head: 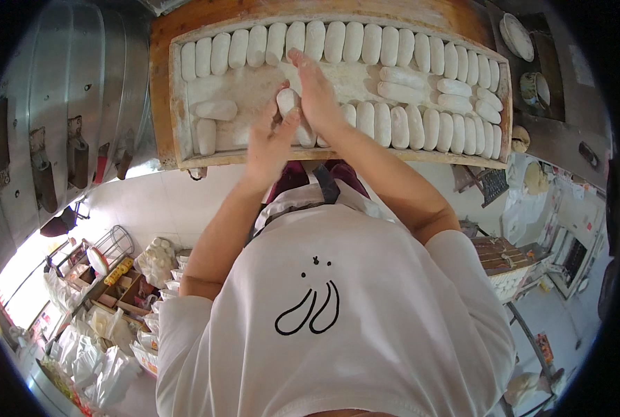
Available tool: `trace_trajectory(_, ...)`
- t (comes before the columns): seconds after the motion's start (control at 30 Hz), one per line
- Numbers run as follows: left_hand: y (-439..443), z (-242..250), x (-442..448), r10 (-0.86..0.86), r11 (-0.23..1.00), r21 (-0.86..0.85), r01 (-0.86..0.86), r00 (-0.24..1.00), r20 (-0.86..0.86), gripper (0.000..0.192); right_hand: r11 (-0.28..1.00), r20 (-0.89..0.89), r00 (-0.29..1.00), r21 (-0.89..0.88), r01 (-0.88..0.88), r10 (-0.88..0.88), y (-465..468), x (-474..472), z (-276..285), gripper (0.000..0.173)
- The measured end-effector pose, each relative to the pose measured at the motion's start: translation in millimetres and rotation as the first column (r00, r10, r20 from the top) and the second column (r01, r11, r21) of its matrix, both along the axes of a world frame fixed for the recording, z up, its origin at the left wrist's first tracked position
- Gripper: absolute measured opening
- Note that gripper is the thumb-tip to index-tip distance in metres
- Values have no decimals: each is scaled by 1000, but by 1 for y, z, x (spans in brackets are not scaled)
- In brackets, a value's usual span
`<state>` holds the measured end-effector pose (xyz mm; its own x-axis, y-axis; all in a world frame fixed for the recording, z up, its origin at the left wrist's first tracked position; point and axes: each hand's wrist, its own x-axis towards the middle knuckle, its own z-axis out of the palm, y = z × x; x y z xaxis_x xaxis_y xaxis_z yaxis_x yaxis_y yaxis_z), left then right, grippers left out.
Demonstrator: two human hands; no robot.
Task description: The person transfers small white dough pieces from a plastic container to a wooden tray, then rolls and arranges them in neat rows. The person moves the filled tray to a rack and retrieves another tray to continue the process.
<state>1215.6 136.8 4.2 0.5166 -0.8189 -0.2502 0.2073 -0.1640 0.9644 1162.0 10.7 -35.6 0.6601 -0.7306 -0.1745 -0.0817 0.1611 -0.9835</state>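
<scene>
My left hand (pixel 271 138) is curled around a pale dough roll (pixel 288 100), its thumb lying across the near side. Just right of that roll, my right hand (pixel 318 96) is held on edge with straight fingers; whether its palm touches the dough is hidden. Both hands are over a shallow wooden tray (pixel 178 104) dusted with flour. A long row of dough rolls (pixel 335 43) lines its far side. Another row (pixel 398 126) runs along the near side, partly covered by my right wrist. Two loose rolls (pixel 216 110) lie at the tray's left, one crosswise and one lengthwise.
More rolls (pixel 401 84) lie crosswise in the tray's right half. A riveted metal cabinet (pixel 65 94) with handles stands left. A bowl (pixel 535 88) and a plate (pixel 516 36) sit on the right. White plastic bags (pixel 96 365) and boxes fill the lower left.
</scene>
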Motion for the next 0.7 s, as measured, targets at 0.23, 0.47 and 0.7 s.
trace_trajectory(0.23,18,-23,42,-400,860,480,175,814,421,45,901,-346,919,-312,-302,188,-8,-20,-10,41)
trace_trajectory(0.47,46,-25,111,-436,898,439,14,163,885,48,714,-436,830,-450,-536,348,-1,-22,-3,33)
trace_trajectory(0.7,30,-21,134,-380,838,544,46,764,521,37,955,-241,943,-133,-266,229,1,-7,2,33)
